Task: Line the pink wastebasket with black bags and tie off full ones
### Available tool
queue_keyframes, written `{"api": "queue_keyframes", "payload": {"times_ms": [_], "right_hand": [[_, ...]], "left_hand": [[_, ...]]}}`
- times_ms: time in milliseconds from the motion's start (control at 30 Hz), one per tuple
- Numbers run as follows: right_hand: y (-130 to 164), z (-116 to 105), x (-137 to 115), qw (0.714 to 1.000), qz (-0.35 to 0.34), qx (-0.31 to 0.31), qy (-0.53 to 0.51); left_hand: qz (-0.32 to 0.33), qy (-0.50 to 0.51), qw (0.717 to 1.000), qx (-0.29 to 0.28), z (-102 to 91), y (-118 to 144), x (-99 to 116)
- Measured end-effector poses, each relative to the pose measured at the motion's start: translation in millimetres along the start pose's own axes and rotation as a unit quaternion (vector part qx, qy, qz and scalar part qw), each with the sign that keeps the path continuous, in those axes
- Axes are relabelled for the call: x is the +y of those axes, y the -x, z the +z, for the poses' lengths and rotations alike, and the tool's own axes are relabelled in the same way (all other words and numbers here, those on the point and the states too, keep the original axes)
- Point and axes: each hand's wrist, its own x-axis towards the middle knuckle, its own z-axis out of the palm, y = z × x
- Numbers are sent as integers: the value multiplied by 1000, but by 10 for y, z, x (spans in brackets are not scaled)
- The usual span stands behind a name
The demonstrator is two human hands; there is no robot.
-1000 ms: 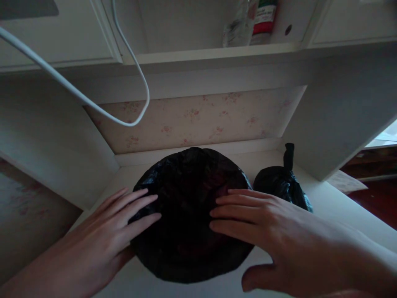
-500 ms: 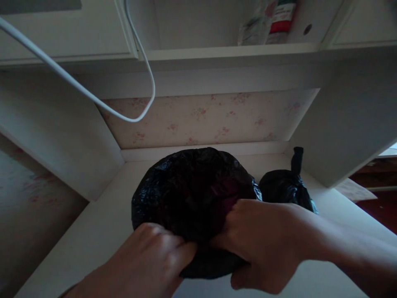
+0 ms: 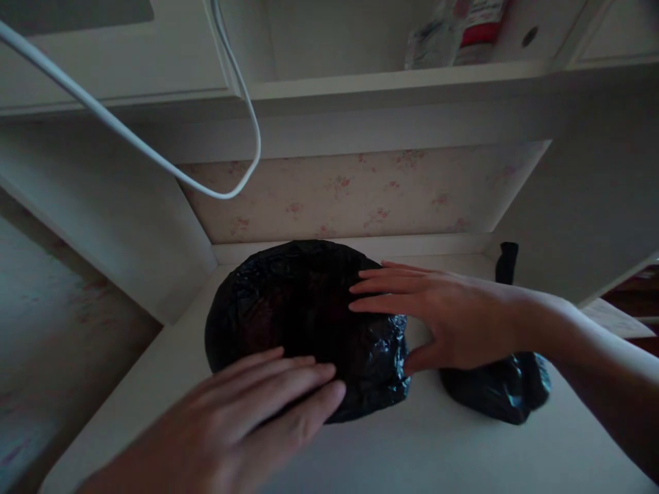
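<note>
A round bin lined with a shiny black plastic bag (image 3: 384,367) stands on the white surface, and the bag is folded over its rim. The bin itself is hidden by the bag, and the inside is dark. Over the near left part of the rim lies my left hand (image 3: 257,412), its fingers stretched out. My right hand (image 3: 427,309) is at the right side of the rim, fingers spread across the bag and thumb apart, low by the outer edge. To the right, partly behind my right forearm, lies a bundle of black bags (image 3: 494,387) with a loose end sticking up.
A white cable (image 3: 169,168) hangs in a loop at upper left. Above is an open shelf (image 3: 340,82) holding a clear plastic item (image 3: 432,44) and a red-labelled bottle (image 3: 481,31). White panels flank the white tabletop (image 3: 360,460), with floral wallpaper (image 3: 329,192) behind.
Both hands have released the near edge of the bag and opened. My right hand has moved up to the right side of the rim; my left hand now lies flat. The view has shifted slightly.
</note>
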Motion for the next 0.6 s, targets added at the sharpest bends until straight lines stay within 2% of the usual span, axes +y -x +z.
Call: {"api": "queue_keyframes", "payload": {"times_ms": [33, 100, 167, 233, 400, 467, 600], "right_hand": [[-41, 43, 42, 1000, -5, -13, 5], [-111, 138, 97, 999, -16, -29, 17], [-151, 236, 130, 998, -26, -35, 34], [-161, 331, 164, 997, -44, -17, 65], [-146, 525, 275, 984, -112, 65, 126], [-149, 566, 304, 984, -117, 73, 114], [-162, 531, 270, 991, -99, 48, 75]], "left_hand": [[12, -18, 1000, 3, 60, -109, 119], [-31, -57, 998, 24, 212, -289, 257], [-79, -80, 993, 18, 358, -366, 276], [-99, -96, 990, 0, 451, -335, 221], [-70, -123, 990, 18, 448, -97, -6], [-62, -112, 992, 19, 418, -45, -87], [-64, -62, 995, 34, 390, 10, -189]]}}
